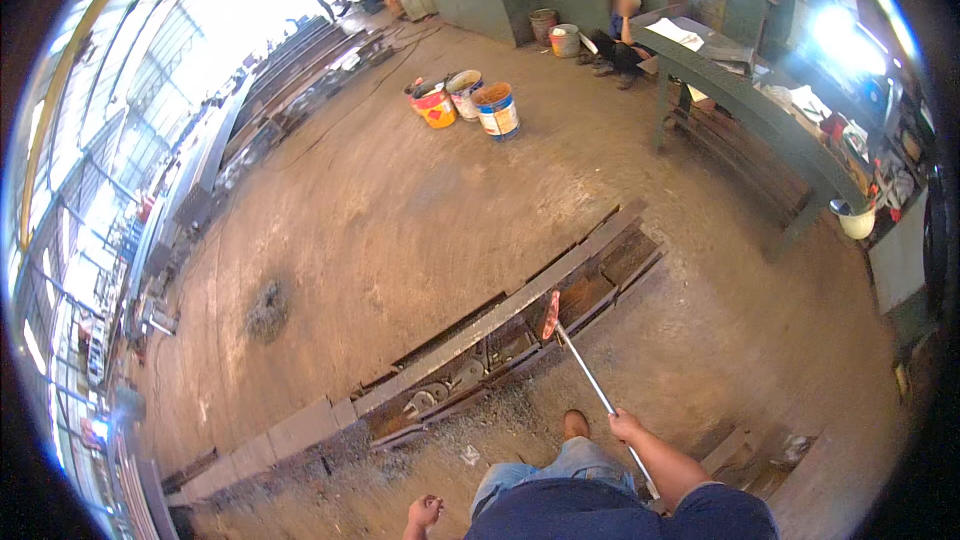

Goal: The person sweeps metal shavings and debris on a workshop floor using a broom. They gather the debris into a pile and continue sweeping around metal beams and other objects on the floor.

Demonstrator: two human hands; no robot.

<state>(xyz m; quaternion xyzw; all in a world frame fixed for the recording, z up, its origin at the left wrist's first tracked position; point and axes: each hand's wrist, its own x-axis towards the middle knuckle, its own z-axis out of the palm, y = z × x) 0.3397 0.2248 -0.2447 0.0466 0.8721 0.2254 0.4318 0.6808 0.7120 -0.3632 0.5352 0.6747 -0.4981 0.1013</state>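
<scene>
My right hand is wrapped round the pale, long handle of a broom. The broom's narrow red head is at the far end, over an open floor trench. Inside the trench lie dark metal pieces, some curved like hooks or rings; their exact kind is unclear. Low at the left of my body, my left hand hangs with its fingers curled in and nothing visible in them.
Flat cover plates line the trench. Dark scrap lies heaped on the floor at left. Several buckets stand farther off. A person sits beside a green workbench at the right. Another floor opening lies near right.
</scene>
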